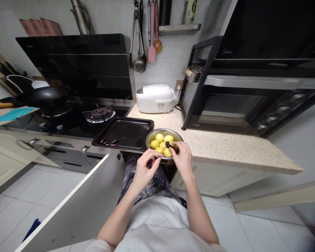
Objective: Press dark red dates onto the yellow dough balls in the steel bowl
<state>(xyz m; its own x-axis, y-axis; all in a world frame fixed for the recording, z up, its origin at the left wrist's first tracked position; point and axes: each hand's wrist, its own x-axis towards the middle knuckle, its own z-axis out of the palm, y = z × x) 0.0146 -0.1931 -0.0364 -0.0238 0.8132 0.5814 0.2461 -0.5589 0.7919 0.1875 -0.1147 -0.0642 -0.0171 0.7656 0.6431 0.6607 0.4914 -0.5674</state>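
In the head view, the right hand [182,155] is pinching a small glossy dark purple oval piece [169,144] between thumb and fingers, right over the round shiny steel bowl [148,140] just below the middle of the frame. The bowl's got a bunch of smooth yellow oval pieces [159,137] in it. The left hand [144,167] is at the bowl's near side, thumb and index curved toward each other; something dark reddish shows between them, but can't tell if it's actually gripped. Left of the bowl there's a rectangular black metal tray [124,131] with a few more dark purple oval pieces [112,142] in its near left corner.

Writing-wise: the black appliance [252,31] at upper right says "Midea". The silver-and-black oven [231,105] under it has a tiny mark at its lower left, too small to read. The white plastic rice-cooker-like appliance [156,98], centre of frame, has a small label [161,105], also unreadable. Up top, a yellow-and-white package [191,10] on the shelf shows a big "6". The black glossy range hood [76,66] at upper left has small lettering that can't be made out.
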